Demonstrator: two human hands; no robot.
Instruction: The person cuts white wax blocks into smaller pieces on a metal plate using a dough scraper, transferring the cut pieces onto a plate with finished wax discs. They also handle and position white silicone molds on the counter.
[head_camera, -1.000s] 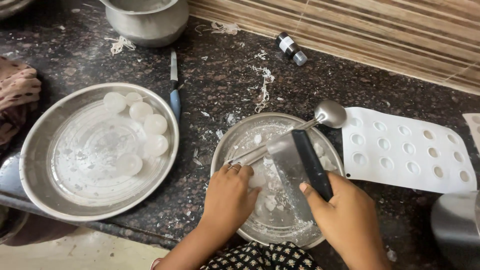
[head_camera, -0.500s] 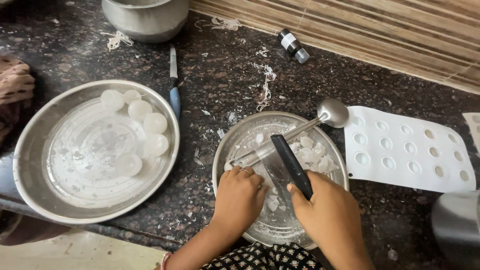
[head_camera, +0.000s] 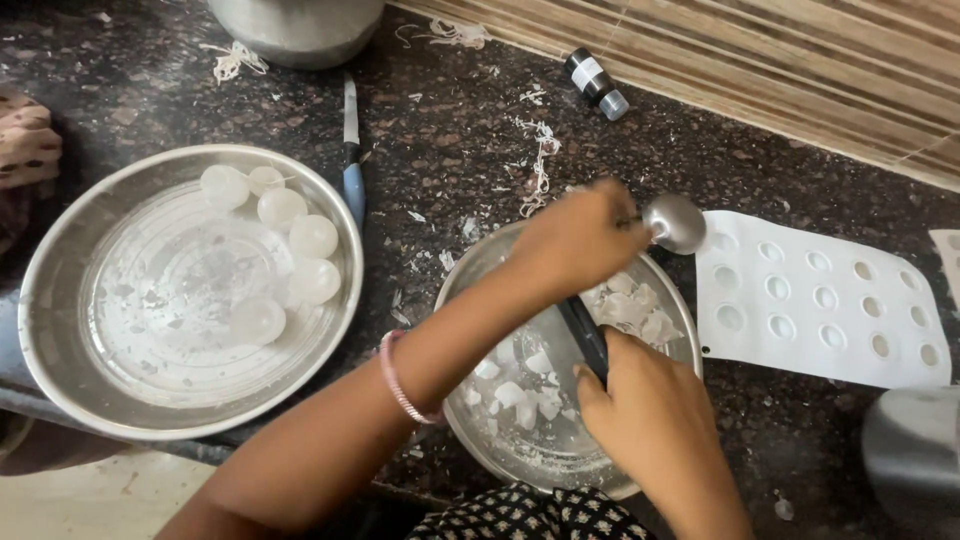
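The small steel bowl sits on the dark speckled counter, its inside smeared white and littered with pale broken chunks, thickest along its far right side. Over that bowl the left hand reaches across to its far rim, fingers curled closed around the handle of a round steel scoop, whose head hangs just past the bowl's far right edge. The right hand lies over the bowl's near right part, fingers wrapped tight on the black handle of a scraper that points down into the bowl. A pink bangle rings the left wrist.

Left of the bowl, apart from it, lies a wide steel plate dusted white, with translucent white balls ranged along its far right side. A blue-handled knife rests between plate and bowl, further back. Right of the bowl, just beside it, is a white mould sheet with rows of round hollows. Behind the bowl a small dark bottle lies near the striped wall, and a steel pot stands far back to the left. White shreds scatter the counter
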